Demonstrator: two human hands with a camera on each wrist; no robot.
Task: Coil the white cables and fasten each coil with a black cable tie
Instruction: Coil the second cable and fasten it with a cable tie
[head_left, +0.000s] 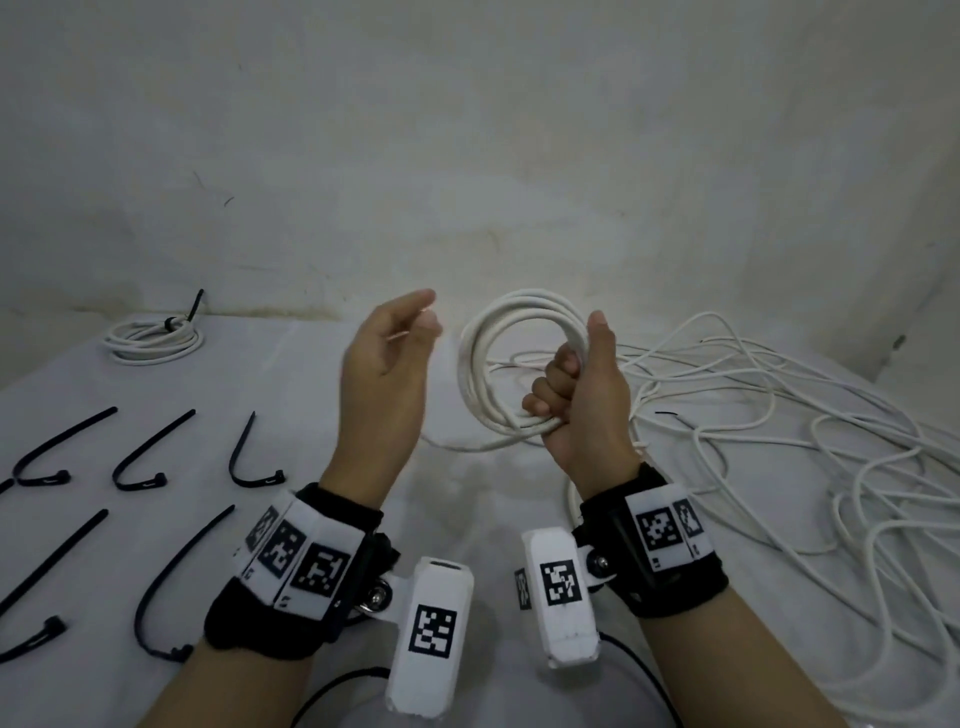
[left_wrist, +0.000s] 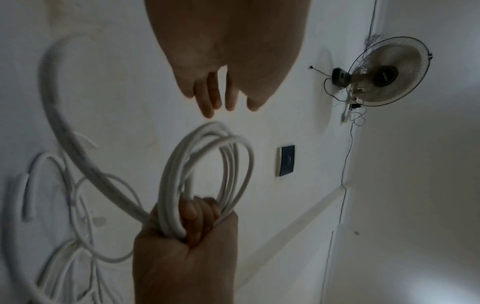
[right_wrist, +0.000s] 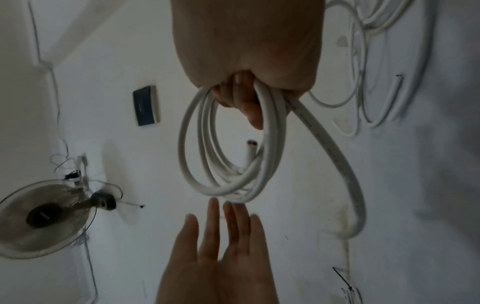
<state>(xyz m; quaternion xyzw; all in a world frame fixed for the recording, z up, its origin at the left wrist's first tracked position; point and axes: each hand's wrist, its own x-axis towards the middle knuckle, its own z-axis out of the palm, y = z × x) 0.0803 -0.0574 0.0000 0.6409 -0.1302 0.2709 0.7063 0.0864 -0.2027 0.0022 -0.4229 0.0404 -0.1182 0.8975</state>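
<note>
My right hand (head_left: 574, 400) grips a coil of white cable (head_left: 480, 358) held upright above the white table (head_left: 291, 395); the fist closes round its lower right side. From the fist a loose tail of cable (head_left: 467, 444) drops to the table. My left hand (head_left: 402, 332) hovers open just left of the coil, not touching it. In the right wrist view the right hand (right_wrist: 246, 61) clasps the coil (right_wrist: 197, 144) and the left hand (right_wrist: 221, 242) is flat below it. The left wrist view has the left hand (left_wrist: 221, 88) above the coil (left_wrist: 179, 164).
Several black cable ties (head_left: 140, 457) lie in rows at the left. A finished coil with a black tie (head_left: 156, 338) sits at the back left. Loose white cables (head_left: 805, 426) sprawl over the right side. A wall (head_left: 467, 156) stands close behind, with a fan (left_wrist: 384, 74).
</note>
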